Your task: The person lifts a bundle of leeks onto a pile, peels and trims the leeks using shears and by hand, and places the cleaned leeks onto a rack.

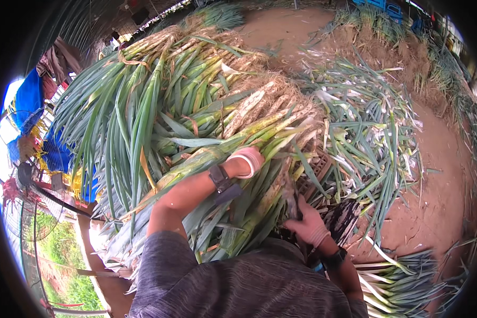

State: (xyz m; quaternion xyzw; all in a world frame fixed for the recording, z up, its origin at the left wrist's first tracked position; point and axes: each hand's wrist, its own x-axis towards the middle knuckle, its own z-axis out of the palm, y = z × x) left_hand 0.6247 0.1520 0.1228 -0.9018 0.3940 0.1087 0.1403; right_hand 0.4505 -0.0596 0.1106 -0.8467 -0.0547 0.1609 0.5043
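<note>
A heap of long green onions [206,115], with soil-caked roots and yellowing outer leaves, fills the space before me. My left hand [252,159], in a pale pink glove, reaches into the stalks at the near side of this heap. Its fingers are hidden among the leaves, so I cannot tell whether they grip. My right hand [309,225], gloved too, is closed around the dark handle of a blurred, long-bladed tool [288,187], apparently a knife. The blade points away from me, beside a brown perforated crate or brick [316,171].
Stripped leaves [365,131] lie piled to the right on the dirt floor [441,155]. Cleaned green onions [397,282] with white stems rest at the lower right. More rooted bunches [405,51] line the far right. A wire-caged fan [30,175] stands at the left.
</note>
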